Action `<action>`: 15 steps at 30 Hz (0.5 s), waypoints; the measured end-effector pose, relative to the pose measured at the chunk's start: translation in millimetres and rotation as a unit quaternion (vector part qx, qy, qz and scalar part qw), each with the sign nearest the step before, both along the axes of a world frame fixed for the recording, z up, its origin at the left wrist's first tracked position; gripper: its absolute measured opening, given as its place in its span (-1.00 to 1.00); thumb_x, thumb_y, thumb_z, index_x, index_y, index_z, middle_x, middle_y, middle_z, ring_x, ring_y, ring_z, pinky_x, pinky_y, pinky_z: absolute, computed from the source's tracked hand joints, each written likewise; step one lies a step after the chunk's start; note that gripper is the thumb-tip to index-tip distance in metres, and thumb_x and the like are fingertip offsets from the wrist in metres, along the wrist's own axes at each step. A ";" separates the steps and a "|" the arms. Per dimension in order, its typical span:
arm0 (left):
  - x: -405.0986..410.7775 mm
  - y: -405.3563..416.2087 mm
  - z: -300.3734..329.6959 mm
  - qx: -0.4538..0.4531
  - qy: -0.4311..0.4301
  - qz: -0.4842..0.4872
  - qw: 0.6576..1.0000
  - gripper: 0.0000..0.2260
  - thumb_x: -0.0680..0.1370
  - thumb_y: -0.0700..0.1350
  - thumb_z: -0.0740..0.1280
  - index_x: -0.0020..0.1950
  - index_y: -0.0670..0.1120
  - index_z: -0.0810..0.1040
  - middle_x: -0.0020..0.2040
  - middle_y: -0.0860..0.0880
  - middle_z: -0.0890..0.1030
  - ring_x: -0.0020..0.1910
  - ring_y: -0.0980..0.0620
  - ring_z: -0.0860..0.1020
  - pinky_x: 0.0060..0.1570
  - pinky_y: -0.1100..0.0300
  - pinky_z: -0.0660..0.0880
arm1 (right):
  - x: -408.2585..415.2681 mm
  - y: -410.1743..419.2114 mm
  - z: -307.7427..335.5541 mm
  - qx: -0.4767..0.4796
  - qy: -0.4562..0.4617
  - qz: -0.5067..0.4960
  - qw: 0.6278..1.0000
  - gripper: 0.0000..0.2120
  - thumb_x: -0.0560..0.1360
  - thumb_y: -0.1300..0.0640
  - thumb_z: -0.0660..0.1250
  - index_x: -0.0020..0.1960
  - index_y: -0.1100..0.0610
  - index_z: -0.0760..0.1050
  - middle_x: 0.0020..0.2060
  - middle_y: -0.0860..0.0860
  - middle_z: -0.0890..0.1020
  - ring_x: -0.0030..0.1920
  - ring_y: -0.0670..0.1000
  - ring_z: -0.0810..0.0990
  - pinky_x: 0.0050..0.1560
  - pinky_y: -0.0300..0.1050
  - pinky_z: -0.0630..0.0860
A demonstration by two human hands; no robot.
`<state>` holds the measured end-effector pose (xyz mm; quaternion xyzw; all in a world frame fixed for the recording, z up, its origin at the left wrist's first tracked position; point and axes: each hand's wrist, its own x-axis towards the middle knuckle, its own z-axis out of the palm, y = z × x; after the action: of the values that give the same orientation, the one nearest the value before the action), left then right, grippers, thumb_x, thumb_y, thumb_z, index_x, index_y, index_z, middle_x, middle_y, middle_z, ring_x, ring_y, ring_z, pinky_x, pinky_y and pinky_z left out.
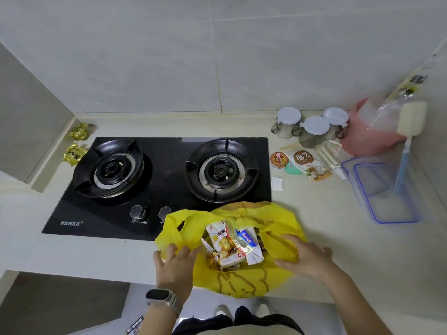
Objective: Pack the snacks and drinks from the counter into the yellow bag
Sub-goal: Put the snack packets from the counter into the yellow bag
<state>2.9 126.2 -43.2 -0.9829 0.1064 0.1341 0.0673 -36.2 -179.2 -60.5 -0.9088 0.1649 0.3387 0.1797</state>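
Note:
The yellow bag (244, 281) lies open at the counter's front edge, partly over the stove's corner. Inside it are several snack packets (231, 243), among them a white pack with round pastries and a blue-and-gold wrapper. My left hand (175, 264) touches the bag's left rim with fingers spread. My right hand (308, 256) rests on the bag's right side, fingers extended. On the counter right of the stove lie a coconut drink pouch (307, 163), a small round orange snack cup (279, 160) and a green packet (293, 169). Two gold-wrapped snacks (75, 143) sit at the far left.
A black two-burner gas stove (157, 180) fills the middle of the counter. Three lidded glass jars (312, 128), a pink bag (370, 134), a clear plastic box with blue rim (384, 192) and a blue-handled sponge brush (406, 146) stand at the right. A small white square (277, 183) lies near the stove.

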 end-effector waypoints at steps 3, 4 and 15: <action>-3.0 6.1 2.6 -0.005 0.015 0.016 1.000 -0.72 0.51 -0.13 0.26 0.13 0.21 0.50 -0.01 0.08 0.46 0.18 -0.04 0.29 0.23 -0.15 0.00 | -8.6 -0.2 -0.1 -0.022 -0.019 0.017 0.999 -0.76 0.45 -0.29 0.24 -0.08 -0.13 0.41 -0.15 -0.12 0.53 0.22 0.04 0.51 0.28 0.01 0.26; -2.4 9.5 5.5 -0.014 0.021 0.019 0.999 -0.81 0.43 -0.11 0.38 -0.07 0.19 0.58 -0.16 0.07 0.44 0.06 -0.04 0.35 0.19 -0.16 0.08 | -11.3 -1.7 -1.6 -0.011 -0.044 -0.003 0.999 -0.73 0.49 -0.22 0.22 -0.25 -0.06 0.36 -0.27 -0.11 0.48 0.11 0.04 0.55 0.19 -0.04 0.35; -1.6 39.4 42.9 -0.340 -0.051 -0.090 0.935 -0.82 0.39 -0.01 0.12 -0.36 0.08 0.46 -0.03 0.29 0.54 0.27 0.15 0.27 0.15 0.12 0.00 | -31.8 -14.0 31.9 0.473 -0.242 -0.634 0.562 -0.80 0.57 0.20 0.14 0.00 0.19 0.54 -0.33 0.02 0.69 -0.35 0.01 0.63 -0.44 -0.19 0.56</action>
<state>1.4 165.6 -0.3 -0.9390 0.2299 0.0328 -0.2537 -68.0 -193.2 -28.7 -0.4033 0.4655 -0.0652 0.7852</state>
